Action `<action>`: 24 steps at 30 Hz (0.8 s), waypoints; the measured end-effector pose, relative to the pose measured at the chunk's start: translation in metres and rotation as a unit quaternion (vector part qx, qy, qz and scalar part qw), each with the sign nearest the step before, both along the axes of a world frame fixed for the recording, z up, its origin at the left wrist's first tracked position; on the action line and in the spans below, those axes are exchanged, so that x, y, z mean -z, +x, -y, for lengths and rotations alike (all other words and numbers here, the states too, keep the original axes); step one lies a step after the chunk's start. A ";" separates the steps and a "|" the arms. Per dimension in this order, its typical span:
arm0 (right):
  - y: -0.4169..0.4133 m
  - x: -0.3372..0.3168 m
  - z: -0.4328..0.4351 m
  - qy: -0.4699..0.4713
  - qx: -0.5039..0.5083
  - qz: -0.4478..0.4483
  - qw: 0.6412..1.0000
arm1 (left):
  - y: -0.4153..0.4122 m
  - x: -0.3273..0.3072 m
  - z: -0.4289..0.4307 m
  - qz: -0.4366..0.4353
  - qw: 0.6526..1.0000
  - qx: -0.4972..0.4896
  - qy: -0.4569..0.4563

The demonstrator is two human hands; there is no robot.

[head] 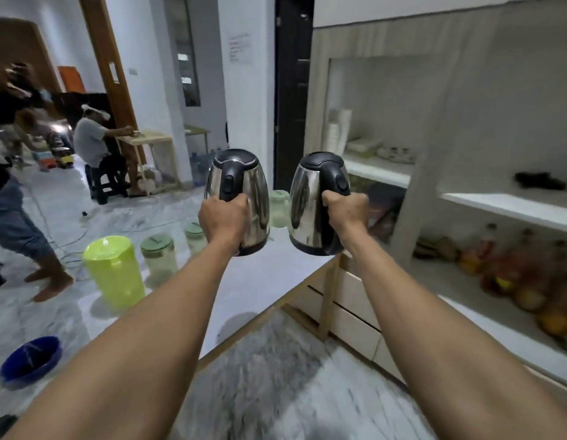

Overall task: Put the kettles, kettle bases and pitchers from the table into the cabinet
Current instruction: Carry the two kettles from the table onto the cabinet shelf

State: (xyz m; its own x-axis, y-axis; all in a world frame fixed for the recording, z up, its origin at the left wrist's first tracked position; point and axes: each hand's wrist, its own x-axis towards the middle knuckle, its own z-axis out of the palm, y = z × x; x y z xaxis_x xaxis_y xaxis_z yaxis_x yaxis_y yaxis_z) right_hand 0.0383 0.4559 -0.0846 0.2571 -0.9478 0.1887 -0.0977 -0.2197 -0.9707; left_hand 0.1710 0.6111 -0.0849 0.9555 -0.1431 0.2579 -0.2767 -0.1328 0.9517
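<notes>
I hold two steel kettles with black lids and handles in the air above the white table (260,281). My left hand (223,217) grips the handle of the left kettle (256,192). My right hand (347,211) grips the handle of the right kettle (306,201). A lime-green pitcher (114,271) stands on the table at the left. Beside it stand clear pitchers with green lids (158,258), one more (193,236) behind and another (279,208) between the kettles. The open cabinet (466,201) with white shelves is on the right.
The cabinet shelves hold cups, dishes, bottles and fruit (529,281). A blue bowl (30,360) lies on the floor at the left. People (95,144) sit and move at the back left. Cables run across the marble floor.
</notes>
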 end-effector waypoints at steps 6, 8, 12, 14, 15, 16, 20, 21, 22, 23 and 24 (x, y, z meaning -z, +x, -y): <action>-0.091 -0.016 0.023 -0.020 0.114 -0.017 0.993 | -0.056 -0.015 0.054 0.014 0.994 0.104 -0.018; -0.119 -0.021 0.029 -0.028 0.145 -0.015 0.989 | -0.078 -0.019 0.071 0.013 0.989 0.147 -0.028; -0.169 -0.023 0.039 -0.031 0.188 -0.010 0.982 | -0.120 -0.026 0.098 0.012 0.975 0.220 -0.043; -0.194 -0.025 0.043 -0.039 0.215 -0.007 0.976 | -0.143 -0.030 0.111 0.008 0.965 0.257 -0.051; -0.206 -0.026 0.045 -0.044 0.226 -0.009 0.973 | -0.153 -0.032 0.118 0.005 0.960 0.273 -0.057; -0.219 -0.028 0.048 -0.043 0.235 -0.009 0.971 | -0.164 -0.033 0.126 0.006 0.956 0.288 -0.061; -0.261 -0.031 0.070 -0.045 0.280 -0.009 0.959 | -0.198 -0.039 0.160 0.012 0.945 0.322 -0.051; -0.269 -0.031 0.077 -0.046 0.290 -0.008 0.956 | -0.205 -0.040 0.169 0.015 0.943 0.330 -0.047; -0.279 -0.031 0.087 -0.046 0.300 -0.005 0.953 | -0.213 -0.040 0.181 0.021 0.940 0.338 -0.045; -0.288 -0.031 0.095 -0.044 0.308 -0.005 0.950 | -0.221 -0.041 0.193 0.024 0.938 0.343 -0.042; -0.295 -0.032 0.100 -0.043 0.312 -0.004 0.949 | -0.227 -0.041 0.203 0.030 0.936 0.348 -0.035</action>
State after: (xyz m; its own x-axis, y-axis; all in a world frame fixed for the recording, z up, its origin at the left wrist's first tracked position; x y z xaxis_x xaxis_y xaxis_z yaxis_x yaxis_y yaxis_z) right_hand -0.2571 0.3560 -0.0524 -0.3481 -0.8970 0.2725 -0.2422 -0.1948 -0.9505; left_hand -0.0560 0.4077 -0.0442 0.6205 -0.7069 0.3394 -0.3254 0.1617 0.9317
